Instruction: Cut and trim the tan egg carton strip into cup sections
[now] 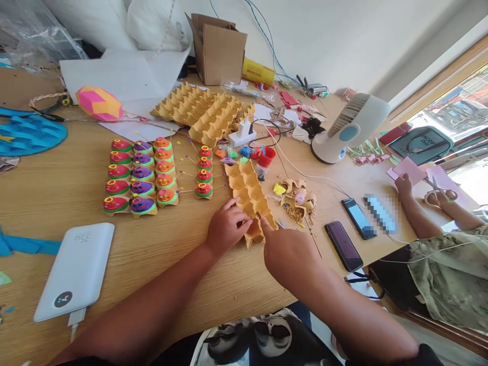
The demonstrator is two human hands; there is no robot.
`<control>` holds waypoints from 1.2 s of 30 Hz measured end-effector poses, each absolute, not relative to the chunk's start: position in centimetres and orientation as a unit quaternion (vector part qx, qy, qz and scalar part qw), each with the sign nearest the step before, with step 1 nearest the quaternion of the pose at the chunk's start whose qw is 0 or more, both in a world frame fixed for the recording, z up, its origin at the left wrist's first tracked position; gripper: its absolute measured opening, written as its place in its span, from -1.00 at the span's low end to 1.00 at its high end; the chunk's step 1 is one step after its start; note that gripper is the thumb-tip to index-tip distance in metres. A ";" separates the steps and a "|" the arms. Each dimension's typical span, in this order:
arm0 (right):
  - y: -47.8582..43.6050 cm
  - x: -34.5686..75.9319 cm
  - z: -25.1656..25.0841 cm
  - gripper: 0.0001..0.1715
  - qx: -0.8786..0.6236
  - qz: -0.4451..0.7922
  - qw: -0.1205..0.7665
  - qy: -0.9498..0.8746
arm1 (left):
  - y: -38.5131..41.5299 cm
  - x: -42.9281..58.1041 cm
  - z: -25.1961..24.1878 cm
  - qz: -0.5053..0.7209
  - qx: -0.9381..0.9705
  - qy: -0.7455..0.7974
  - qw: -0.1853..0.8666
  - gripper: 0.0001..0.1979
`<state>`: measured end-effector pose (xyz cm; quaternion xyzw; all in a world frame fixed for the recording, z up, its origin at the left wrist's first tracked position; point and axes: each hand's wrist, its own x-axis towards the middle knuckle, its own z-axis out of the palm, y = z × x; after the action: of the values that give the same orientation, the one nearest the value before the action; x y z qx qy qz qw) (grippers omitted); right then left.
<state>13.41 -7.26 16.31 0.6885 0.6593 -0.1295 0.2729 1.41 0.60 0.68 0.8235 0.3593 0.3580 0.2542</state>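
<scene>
A yellowish-brown cardboard egg carton piece [249, 190], two cups wide, lies on the wooden table before me. My left hand [227, 227] grips its near left edge, fingers curled and the thumb pressed along a cup. Over the near right edge, my right hand [287, 254] is closed, its index finger pointing down into the carton. A thin greyish tip shows beside that hand, but what it holds is hidden. Left of the carton stands a short row of painted egg cups [204, 175], red and green with yellow rings.
More painted cups [143, 178] stand left, a white power bank [78, 269] nearer. Torn carton scraps [299, 198], phones [343, 246] and a fan [348, 129] lie or stand right. Egg trays [213, 119] are behind. At far right another person's hand [446, 197] holds scissors [438, 193].
</scene>
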 end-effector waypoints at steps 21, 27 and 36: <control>-7.0 13.3 15.4 -0.13 0.704 -0.141 0.286 0.634 | 0.7 1.3 0.7 0.342 0.834 0.346 0.260 -0.82; -8.6 15.4 15.9 -0.26 0.694 -0.146 0.269 0.652 | 0.6 1.2 0.8 0.344 0.829 0.354 0.263 -0.84; -13.2 21.1 14.0 -0.43 0.756 -0.200 0.110 0.614 | 0.7 1.3 0.9 0.353 0.833 0.340 0.256 -0.88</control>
<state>21.13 -13.18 14.04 0.7556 0.6139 -0.2002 0.1096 1.28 0.71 0.90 0.8333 0.3399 0.3528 0.2562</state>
